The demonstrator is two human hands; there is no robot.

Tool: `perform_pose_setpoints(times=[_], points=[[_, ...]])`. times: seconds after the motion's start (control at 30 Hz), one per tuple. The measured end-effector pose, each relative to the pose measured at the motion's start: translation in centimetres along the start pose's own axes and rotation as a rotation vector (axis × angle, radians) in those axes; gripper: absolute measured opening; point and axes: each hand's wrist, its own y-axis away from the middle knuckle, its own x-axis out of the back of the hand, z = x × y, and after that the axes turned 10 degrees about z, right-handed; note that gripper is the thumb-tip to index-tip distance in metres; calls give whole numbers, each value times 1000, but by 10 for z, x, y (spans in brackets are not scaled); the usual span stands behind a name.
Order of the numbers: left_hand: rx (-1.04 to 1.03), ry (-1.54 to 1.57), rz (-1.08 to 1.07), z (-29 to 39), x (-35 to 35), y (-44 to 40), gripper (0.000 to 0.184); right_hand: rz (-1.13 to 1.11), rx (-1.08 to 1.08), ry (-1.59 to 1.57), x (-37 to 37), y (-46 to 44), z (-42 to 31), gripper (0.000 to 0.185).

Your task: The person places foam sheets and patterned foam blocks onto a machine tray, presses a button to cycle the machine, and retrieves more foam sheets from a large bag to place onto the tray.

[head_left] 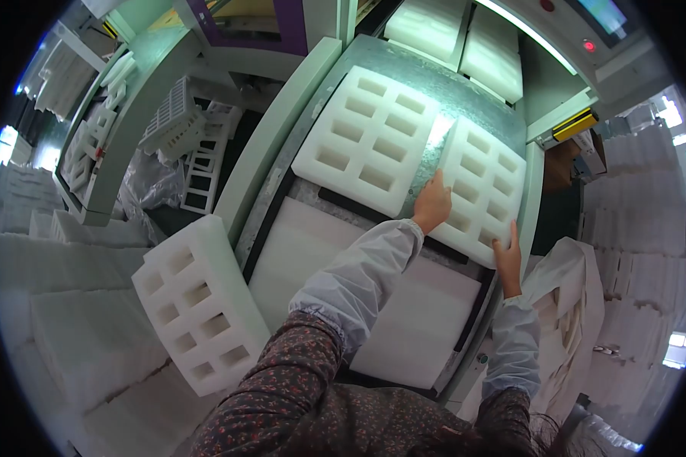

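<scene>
On the machine's metal bed lies a white foam block with rectangular holes (484,158), at the right. My left hand (433,202) is closed on its left edge, with some fingers hidden. At the lower right corner my right hand (508,263) holds the same block, thumb on the near side and a finger along the right side. Beside it, apart by a narrow gap, rests a second holed foam block (341,135). Nearer me, two plain white foam sheets (301,247) lie side by side within black edge strips.
Plain foam blocks (425,29) sit deeper in the machine. Another holed foam block (198,301) leans at the left. A white plastic basket (177,114) and foam offcuts (200,179) are beyond the machine's left rail (282,122). Foam stacks (91,335) stand on both sides.
</scene>
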Motion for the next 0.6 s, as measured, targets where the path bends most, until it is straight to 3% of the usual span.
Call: perform_pose_setpoints(times=[0.07,0.2,0.27,0.3,0.37,0.6], points=[[1,3,15,2,7,2,31,-36,-2,30,0,-4,3,59],[69,-21,-92,14,16,0,33,-50,301,407,11,-34,22,54],[59,-16,-78,9,10,1,35,39,482,229,-2,-43,-18,48],[48,-17,-59,6,6,2,36,46,477,231,-15,-46,-30,48],[21,-26,-20,2,3,0,38,107,677,316,-37,-51,-43,44],[60,-27,-65,3,6,6,45,89,612,390,-60,-38,-20,41]])
